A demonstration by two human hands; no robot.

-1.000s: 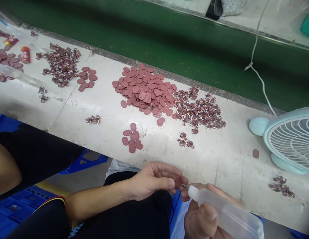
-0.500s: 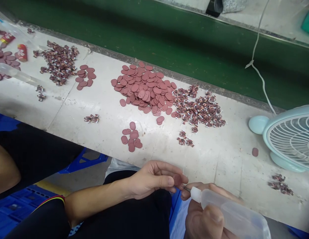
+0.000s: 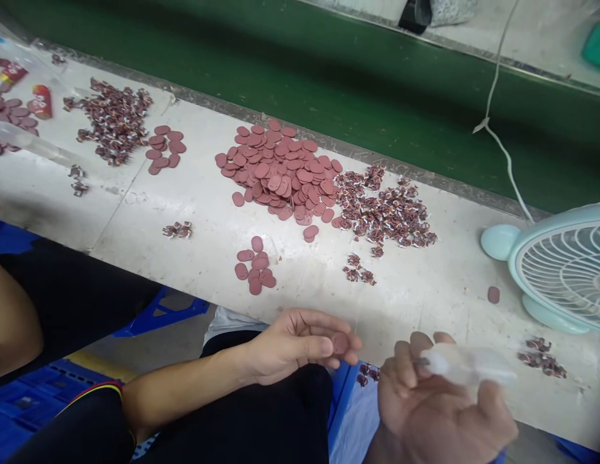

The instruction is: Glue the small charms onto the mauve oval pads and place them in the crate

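Head view, only one up; clock centred on the left hand (image 3: 290, 350). Just changed: the translucent squeeze bottle (image 3: 474, 365) is off the reddish-brown oval disc (image 3: 340, 343). Half a second ago its nozzle (image 3: 423, 362) was at the disc; now it's well apart, out at 3 o'clock, blurred, aimed roughly at 9. Reads to me as nozzle work on this disc finished or paused; can't see whether anything was left on it.

Left hand nearly closed, disc pinched between thumb and fingers at the counter's (image 3: 425, 296) near edge. Right hand (image 3: 428, 403) palm up, fingers half curled, bottle lying across it; grip looks loose, blur hides exact contact.

Containers: bottle's fill is smeared out, can't tell. At 4-5, below the counter edge, a blue bin (image 3: 347, 401) with a pale liner (image 3: 360, 425); a few small dark figurines (image 3: 367, 372) on it, uncovered now the right hand has shifted. Red-and-yellow packet (image 3: 41, 102) at 10, contents hidden.

Rest: disc pile (image 3: 280, 171) at 12, smaller disc cluster (image 3: 256, 265) at 11, figurine pile (image 3: 389, 211) at 1, fan (image 3: 565, 270) at 2-3.
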